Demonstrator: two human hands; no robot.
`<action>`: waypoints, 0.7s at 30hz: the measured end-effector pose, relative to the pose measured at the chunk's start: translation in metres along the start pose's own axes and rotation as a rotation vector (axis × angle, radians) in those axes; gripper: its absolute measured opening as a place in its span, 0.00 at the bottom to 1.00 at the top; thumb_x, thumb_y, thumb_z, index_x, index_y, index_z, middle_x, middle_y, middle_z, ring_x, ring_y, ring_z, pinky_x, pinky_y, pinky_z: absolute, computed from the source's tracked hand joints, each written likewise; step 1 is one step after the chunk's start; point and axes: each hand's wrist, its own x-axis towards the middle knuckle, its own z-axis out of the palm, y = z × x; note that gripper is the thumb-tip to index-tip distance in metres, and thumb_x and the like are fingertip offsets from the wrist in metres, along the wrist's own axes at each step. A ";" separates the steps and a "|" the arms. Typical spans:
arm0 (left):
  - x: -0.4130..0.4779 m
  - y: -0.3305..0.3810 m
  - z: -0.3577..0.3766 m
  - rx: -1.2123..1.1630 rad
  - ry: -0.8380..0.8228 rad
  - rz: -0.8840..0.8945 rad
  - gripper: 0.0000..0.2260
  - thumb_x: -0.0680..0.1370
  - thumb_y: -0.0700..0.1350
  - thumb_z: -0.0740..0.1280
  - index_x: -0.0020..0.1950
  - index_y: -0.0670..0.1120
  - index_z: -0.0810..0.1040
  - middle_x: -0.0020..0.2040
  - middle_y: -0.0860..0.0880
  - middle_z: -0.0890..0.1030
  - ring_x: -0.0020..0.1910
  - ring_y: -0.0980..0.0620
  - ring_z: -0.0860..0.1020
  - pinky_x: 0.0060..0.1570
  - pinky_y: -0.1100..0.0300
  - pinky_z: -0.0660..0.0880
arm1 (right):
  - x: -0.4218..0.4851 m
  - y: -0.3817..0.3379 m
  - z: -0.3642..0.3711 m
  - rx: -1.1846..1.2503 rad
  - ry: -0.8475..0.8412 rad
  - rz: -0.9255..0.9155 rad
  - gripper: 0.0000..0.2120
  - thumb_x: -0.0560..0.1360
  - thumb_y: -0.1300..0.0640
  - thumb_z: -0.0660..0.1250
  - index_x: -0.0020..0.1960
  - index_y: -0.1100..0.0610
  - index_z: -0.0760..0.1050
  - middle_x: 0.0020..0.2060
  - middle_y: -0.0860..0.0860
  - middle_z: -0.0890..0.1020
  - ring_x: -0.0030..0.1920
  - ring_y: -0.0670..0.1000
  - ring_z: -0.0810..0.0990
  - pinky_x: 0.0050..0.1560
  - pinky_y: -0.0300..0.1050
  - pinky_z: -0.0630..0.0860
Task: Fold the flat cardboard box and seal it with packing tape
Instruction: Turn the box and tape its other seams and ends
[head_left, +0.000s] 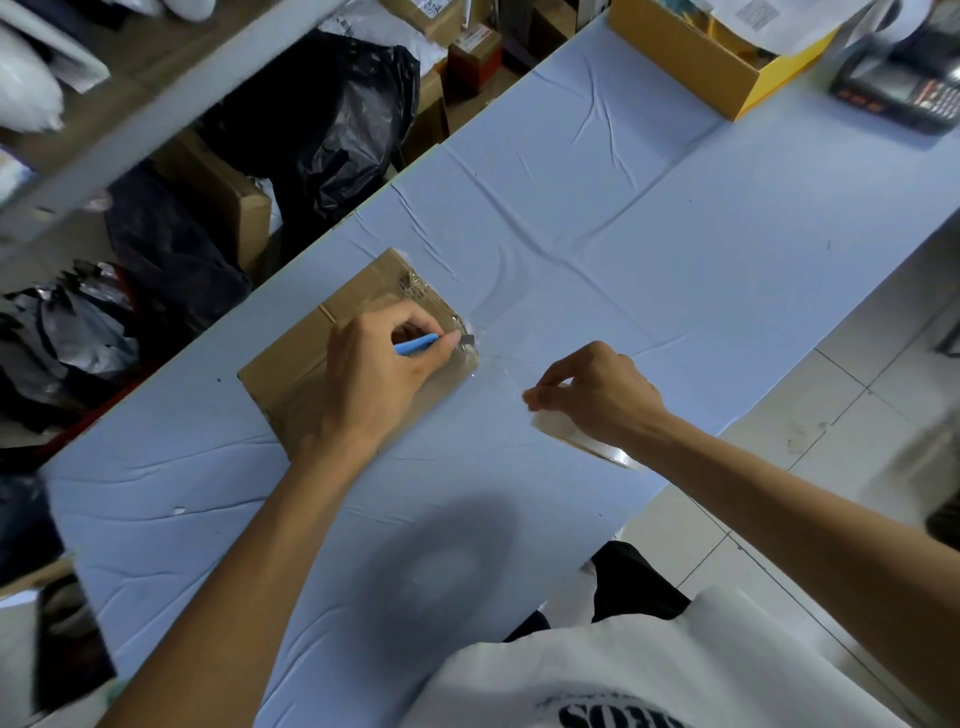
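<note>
Cardboard box (291, 364): brown, folded shut, lying on a pale blue table cover (623, 234).
Left hand (379, 374): resting on the box, fingers curled round a blue-handled cutter (415, 344), blade at the box's right edge.
Right hand (597, 395): just right of the box, fingers gripping a clear tape roll (582, 441).
Tape strip (498, 364): stretched from the box's right edge to the roll.
Yellow open carton (691, 57): well beyond the box, at the far end of the table.
</note>
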 end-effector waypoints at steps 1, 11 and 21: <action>0.001 -0.002 0.003 0.013 -0.010 0.012 0.08 0.70 0.46 0.76 0.36 0.44 0.80 0.44 0.51 0.79 0.41 0.57 0.75 0.40 0.69 0.70 | 0.000 0.000 0.001 0.000 -0.001 -0.003 0.09 0.70 0.43 0.71 0.45 0.47 0.84 0.47 0.48 0.80 0.50 0.52 0.77 0.42 0.44 0.67; 0.008 -0.004 0.016 0.097 -0.070 -0.037 0.06 0.70 0.41 0.75 0.38 0.40 0.80 0.61 0.48 0.78 0.62 0.50 0.71 0.56 0.64 0.66 | -0.001 -0.001 0.001 0.005 -0.001 -0.022 0.09 0.71 0.42 0.71 0.44 0.47 0.83 0.47 0.48 0.80 0.50 0.51 0.76 0.42 0.44 0.66; 0.010 -0.012 0.023 0.187 -0.142 0.007 0.07 0.68 0.35 0.75 0.33 0.39 0.78 0.66 0.47 0.76 0.69 0.48 0.67 0.62 0.63 0.63 | -0.005 0.002 0.008 -0.058 -0.012 -0.060 0.10 0.71 0.43 0.70 0.45 0.47 0.84 0.46 0.47 0.80 0.49 0.51 0.76 0.40 0.44 0.65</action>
